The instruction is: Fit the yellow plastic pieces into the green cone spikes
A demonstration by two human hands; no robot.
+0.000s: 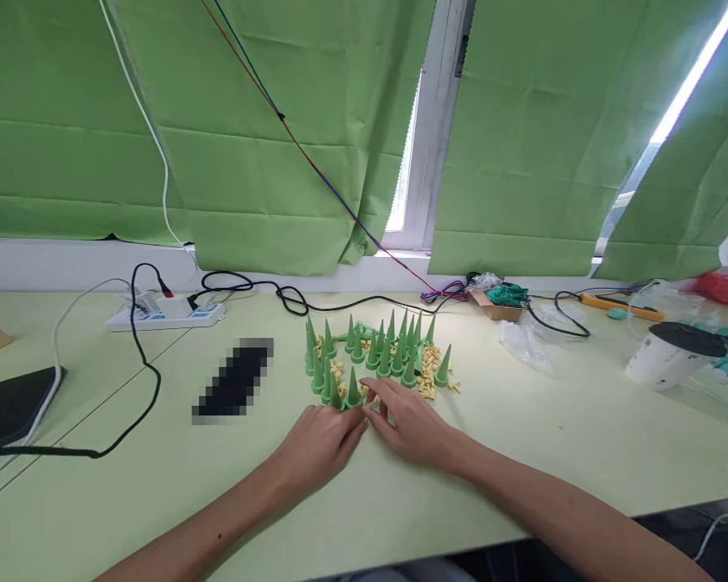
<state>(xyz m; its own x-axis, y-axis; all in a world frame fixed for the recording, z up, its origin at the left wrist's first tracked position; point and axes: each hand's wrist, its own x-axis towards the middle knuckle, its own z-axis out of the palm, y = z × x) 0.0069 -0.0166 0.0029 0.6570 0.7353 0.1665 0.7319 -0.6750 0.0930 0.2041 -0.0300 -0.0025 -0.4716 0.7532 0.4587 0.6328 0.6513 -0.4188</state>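
Observation:
Several green plastic cones (385,356) with round bases stand upright on the table, with small yellow pieces (428,373) scattered among them. My left hand (324,440) rests at the near edge of the group, fingers curled inward and mostly hidden. Close beside its fingertips is the front green cone (353,390). From the right comes my right hand (409,424), its index finger bent by that cone and its thumb meeting my left fingertips. Both hands are closed together at this spot; anything between the fingers is too small or hidden to make out.
A blurred dark rectangle (235,380) lies to the left. Behind it, a white power strip (167,315) feeds black and white cables. Toward the right are a small cardboard box (496,305), clear plastic bags (525,343), a yellow-orange tool (622,307) and a white cup with dark lid (667,360).

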